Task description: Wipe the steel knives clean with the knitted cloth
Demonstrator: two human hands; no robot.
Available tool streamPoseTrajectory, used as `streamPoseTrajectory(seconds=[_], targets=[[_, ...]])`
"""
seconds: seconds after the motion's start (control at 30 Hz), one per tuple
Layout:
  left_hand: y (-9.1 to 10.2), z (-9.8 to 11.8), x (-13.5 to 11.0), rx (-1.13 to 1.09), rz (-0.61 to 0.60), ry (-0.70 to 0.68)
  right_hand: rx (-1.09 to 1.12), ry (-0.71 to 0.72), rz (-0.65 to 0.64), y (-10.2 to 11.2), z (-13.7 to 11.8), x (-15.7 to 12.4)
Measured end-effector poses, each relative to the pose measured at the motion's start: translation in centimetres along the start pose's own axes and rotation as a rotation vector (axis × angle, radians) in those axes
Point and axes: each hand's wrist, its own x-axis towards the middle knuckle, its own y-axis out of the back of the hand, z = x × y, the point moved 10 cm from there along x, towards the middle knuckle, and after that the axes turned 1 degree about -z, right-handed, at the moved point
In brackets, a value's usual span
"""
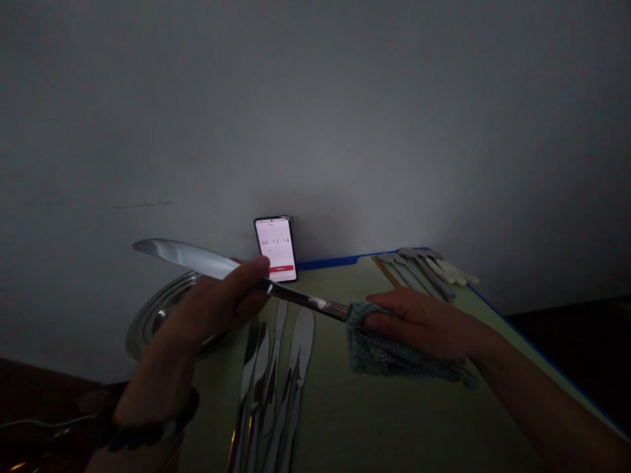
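A shiny metal table knife [300, 297] is held up above the table, its blade pointing left. My left hand [224, 295] is closed round it where the blade meets the handle. My right hand [419, 322] grips a grey-green cloth [379, 351], which is wrapped about the end of the handle. Below the held knife, several more table knives [276, 381] lie side by side on the table. Behind my left wrist sits a round metal dish or lid [142, 322], partly hidden by the arm.
A phone [276, 246] showing a timer leans upright against the grey wall [315, 118]. Several spoons or forks [419, 269], some with white handles, and brown chopsticks [386, 270] lie at the back right of the pale green, blue-edged table [340, 407].
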Motion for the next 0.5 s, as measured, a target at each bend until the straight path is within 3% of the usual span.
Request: streamPoseTrajectory(seconds=[0.1,0.2,0.33,0.5], targets=[[-0.2,-0.4,-0.1,-0.129,0.031,0.141,-0.004,-0.017,0.059,0.2,0.4,0.2],[-0.6,1.0,-0.3,-0.11,0.069,0.128,0.054,-0.016,0.127,0.6,-0.2,0.2],[-1.4,5.1,-0.5,-0.014,0.1,-0.1,0.131,-0.014,0.137,1.0,-1.8,-0.4],[-1.9,9.3,-1.8,0.4,0.05,-0.326,0.115,-0.085,0.252,3.6,-1.8,-1.8]])
